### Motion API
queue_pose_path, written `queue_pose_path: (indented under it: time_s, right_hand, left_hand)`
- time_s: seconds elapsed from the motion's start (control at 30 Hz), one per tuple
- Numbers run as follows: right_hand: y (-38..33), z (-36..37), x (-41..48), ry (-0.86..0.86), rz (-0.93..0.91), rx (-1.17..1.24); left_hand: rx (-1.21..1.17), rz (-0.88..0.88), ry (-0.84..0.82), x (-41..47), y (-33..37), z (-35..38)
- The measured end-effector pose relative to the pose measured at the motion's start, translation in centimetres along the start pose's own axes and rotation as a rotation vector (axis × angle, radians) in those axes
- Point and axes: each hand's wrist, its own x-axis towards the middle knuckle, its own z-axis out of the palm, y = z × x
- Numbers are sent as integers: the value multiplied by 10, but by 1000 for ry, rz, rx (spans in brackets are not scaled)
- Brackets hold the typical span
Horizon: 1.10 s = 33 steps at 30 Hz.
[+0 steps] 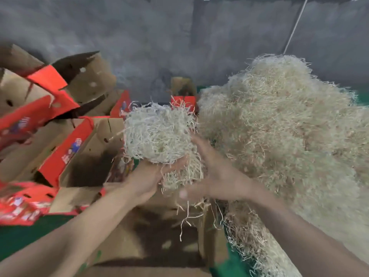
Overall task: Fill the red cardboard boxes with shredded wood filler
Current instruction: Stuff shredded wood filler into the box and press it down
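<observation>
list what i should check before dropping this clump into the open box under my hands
1. Grip on clump of filler: ok, left hand cups it from beneath.
2. Support by right hand: ok, open against the clump's side.
3. Mouth of open box below: ok, faces up.
4. Room in box: ok, bare cardboard floor shows.
5. Check on loose strands: not ok, some dangle over the box's right wall.

Packing area of a warehouse or workshop. A large heap of shredded wood filler (279, 136) is lying loose on a green floor (24, 236). Many open red cardboard boxes (65, 148), printed outside and plain brown inside, are leaning in a disorderly stack beside it. A bare grey concrete wall (159, 37) is standing behind both.
</observation>
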Motion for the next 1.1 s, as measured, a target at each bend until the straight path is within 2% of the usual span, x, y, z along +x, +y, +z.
queue_pose_path:
  time_s: [0.07,0.13,0.17,0.23,0.33,0.43,0.5,0.57,0.6,0.7,0.8,0.87,0.97,1.03,1.1]
  right_hand:
    - [-2,43,5,-39,-44,-69]
    - [3,71,9,6,-60,-81]
    - [5,76,10,38,-29,-24]
    - [8,79,10,34,88,155]
    - [15,74,3,-53,248,373]
    - [20,72,-1,-158,393,483]
    - [27,75,1,-220,496,535]
    - [20,83,8,-288,584,498]
    - [16,90,10,-294,641,454]
    - [8,108,18,-123,736,523]
    - [12,109,13,68,752,639]
    - [16,106,7,71,734,639]
    - [15,121,7,-22,778,681]
    - [7,137,12,-75,812,687]
    - [8,137,13,-23,841,592]
  left_hand:
    - [39,-120,7,-22,-29,-23]
    - [90,-266,-136,-42,-46,-44]
    - [96,-324,-188,-48,-51,-56]
    - [36,-411,-161,-56,-57,-84]
    - [-104,-363,-8,-59,-63,-129]
    - [102,-204,130,-62,-61,-155]
    - [110,-130,53,-58,-57,-161]
    - [37,-217,-133,-56,-51,-151]
    - [23,-293,-171,-53,-50,-144]
    - [214,-449,-101,-43,-60,-135]
    - [476,-476,12,-36,-69,-147]
    - [454,-531,-7,-33,-72,-156]
    - [356,-589,-122,-29,-71,-147]
    - [413,-585,-178,-25,-77,-134]
    - [544,-543,-184,-20,-84,-130]
